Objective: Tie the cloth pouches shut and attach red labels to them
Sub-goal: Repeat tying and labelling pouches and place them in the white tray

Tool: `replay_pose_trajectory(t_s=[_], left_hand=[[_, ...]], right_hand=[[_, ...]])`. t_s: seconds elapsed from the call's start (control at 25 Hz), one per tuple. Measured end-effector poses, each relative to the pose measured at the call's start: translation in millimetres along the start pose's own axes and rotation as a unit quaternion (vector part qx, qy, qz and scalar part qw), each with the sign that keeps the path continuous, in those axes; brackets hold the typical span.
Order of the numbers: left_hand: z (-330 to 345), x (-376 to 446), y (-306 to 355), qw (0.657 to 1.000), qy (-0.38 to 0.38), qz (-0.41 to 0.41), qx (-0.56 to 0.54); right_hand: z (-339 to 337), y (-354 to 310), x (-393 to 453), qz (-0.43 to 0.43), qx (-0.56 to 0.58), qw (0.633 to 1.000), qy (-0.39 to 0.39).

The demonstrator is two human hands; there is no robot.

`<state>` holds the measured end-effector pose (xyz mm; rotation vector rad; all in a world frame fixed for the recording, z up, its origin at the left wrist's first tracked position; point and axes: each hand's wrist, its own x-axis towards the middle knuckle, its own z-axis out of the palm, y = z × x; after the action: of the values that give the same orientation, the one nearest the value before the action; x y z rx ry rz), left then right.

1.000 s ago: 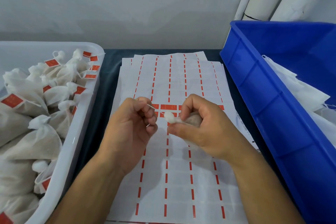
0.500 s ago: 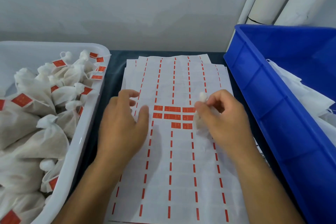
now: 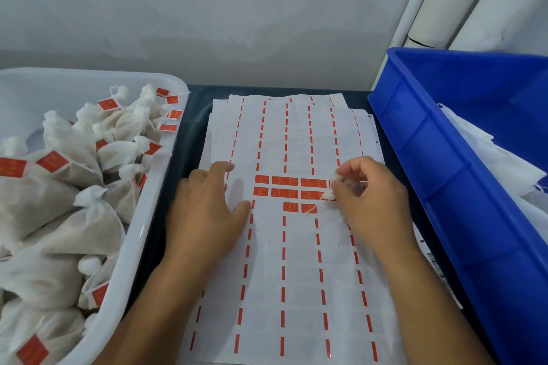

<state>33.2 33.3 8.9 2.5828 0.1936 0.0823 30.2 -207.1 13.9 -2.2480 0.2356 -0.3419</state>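
A white label sheet (image 3: 292,261) lies in the middle, mostly peeled, with a small block of red labels (image 3: 284,187) left on it. My left hand (image 3: 204,213) rests flat and open on the sheet's left side, just beside the red block. My right hand (image 3: 372,204) is closed on a small white cloth pouch (image 3: 335,184) at the block's right end; the pouch's tied top and string ends (image 3: 311,210) lie over the red labels. Most of the pouch is hidden in my palm.
A white tub (image 3: 139,234) on the left holds several tied pouches with red labels (image 3: 50,161). A blue crate (image 3: 444,187) on the right holds white cloth pouches (image 3: 498,163). A wall and white pipes stand behind the dark table.
My hands came apart after holding the pouch between them. My left hand let go of the string and went flat on the sheet; my right hand lowered the pouch to the red labels.
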Motion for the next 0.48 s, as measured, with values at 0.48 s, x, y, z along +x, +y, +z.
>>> replay_pose_trajectory(t_s=[0.48], left_hand=[[1.4,-5.8,5.2,0.996,0.083,0.037,-0.009]], right_hand=[[0.9,11.2,4.5,-0.036,-0.137,0.987,-0.081]])
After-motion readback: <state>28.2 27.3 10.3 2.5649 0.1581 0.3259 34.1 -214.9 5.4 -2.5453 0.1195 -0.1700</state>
